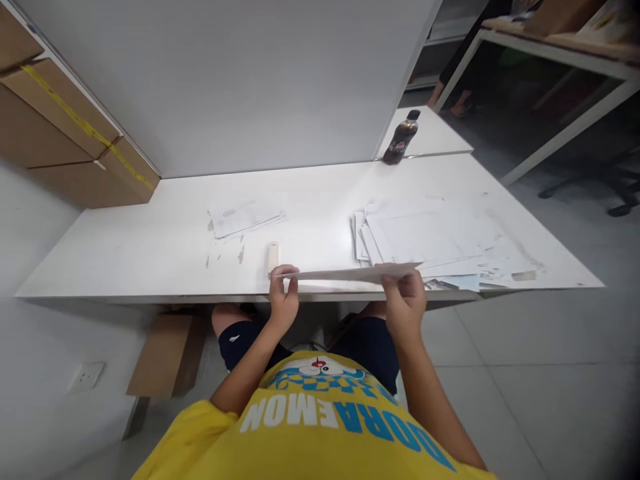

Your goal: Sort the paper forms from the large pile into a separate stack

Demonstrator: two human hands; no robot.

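Observation:
A sheet of paper is held nearly edge-on above the front edge of the white desk. My left hand pinches its left end, and my right hand grips its right end between thumb and fingers. Just beyond my left fingers lies a small cream-coloured block, its kind unclear. Farther back on the left rests a small stack of printed papers. To the right, a larger spread pile of papers reaches close to the desk's front edge.
A dark drink bottle stands at the back right, beside the grey partition. Cardboard boxes are stacked at the far left. Another box sits below the desk. A person's legs show near another table.

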